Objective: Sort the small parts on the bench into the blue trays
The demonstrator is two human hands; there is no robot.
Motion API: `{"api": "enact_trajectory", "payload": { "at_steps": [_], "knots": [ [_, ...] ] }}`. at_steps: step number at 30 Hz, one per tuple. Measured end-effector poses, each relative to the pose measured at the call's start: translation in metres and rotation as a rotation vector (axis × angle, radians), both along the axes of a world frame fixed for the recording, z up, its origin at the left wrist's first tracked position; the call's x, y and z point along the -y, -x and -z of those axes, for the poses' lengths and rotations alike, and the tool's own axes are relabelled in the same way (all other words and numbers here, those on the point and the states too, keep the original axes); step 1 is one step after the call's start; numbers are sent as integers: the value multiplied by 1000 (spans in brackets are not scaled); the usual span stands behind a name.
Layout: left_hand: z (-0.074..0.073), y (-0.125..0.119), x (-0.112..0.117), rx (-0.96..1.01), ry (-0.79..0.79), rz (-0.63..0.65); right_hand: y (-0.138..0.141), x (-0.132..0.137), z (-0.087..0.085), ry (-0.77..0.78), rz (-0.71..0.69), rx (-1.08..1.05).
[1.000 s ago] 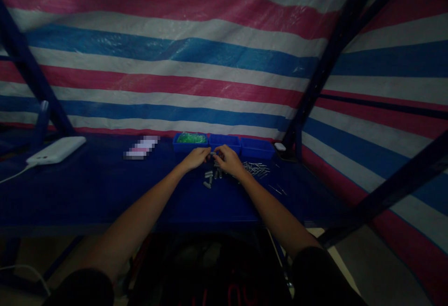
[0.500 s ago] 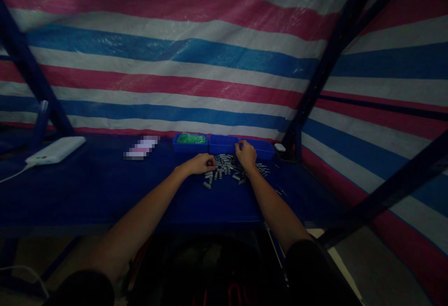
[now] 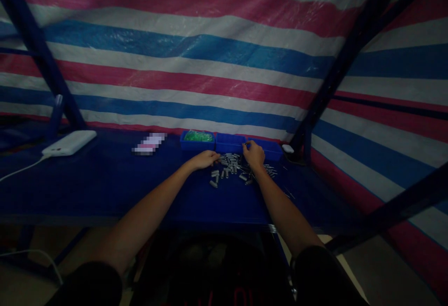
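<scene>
Several short grey cylinders lie in a loose pile on the blue table. At the pile's left edge is my left hand, fingers pressed together. Its fingertips reach the nearest cylinders; whether one is between them is too dark to tell. My right hand is over the pile's right side, just in front of the blue bins, with thumb and forefinger pinched. What it holds, if anything, is too small to make out. Thin metal pins lie scattered to the right of this hand, partly hidden by the wrist.
A blue bin with green plastic pieces stands behind the pile, beside a middle blue bin and a right blue bin. A white power bank with a cable lies left. A small white case sits right, near the frame post.
The view has shifted, so the whole scene sits farther right. My left hand has moved slightly back along the pile's edge, its fingers straighter. My right hand stays pinched near the bins.
</scene>
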State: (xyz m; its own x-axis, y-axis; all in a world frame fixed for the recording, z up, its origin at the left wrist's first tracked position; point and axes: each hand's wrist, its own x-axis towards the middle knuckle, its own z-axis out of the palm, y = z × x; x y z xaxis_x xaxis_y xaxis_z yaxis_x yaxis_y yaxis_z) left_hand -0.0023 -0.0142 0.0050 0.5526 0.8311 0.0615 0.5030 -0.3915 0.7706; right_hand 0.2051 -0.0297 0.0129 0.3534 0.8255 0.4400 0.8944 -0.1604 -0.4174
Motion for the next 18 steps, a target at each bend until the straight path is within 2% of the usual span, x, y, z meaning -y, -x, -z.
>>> {"api": "enact_trajectory", "payload": {
  "at_steps": [4, 7, 10, 12, 14, 18],
  "knots": [
    [-1, -4, 3, 81, 102, 23, -1, 3, -2, 4, 4, 18],
    [-8, -1, 5, 167, 139, -34, 7, 13, -8, -78, -51, 55],
    [-15, 6, 6, 232, 135, -143, 24, 28, -12, -152, -286, 94],
    [-17, 8, 6, 251, 129, -167, 39, 36, -13, -159, -486, 123],
    [-18, 8, 7, 257, 126, -161, 52, 42, -13, -151, -628, 150],
    [-18, 4, 10, 238, 133, -129, 62, 45, -11, -148, -728, 177]
  ]
}}
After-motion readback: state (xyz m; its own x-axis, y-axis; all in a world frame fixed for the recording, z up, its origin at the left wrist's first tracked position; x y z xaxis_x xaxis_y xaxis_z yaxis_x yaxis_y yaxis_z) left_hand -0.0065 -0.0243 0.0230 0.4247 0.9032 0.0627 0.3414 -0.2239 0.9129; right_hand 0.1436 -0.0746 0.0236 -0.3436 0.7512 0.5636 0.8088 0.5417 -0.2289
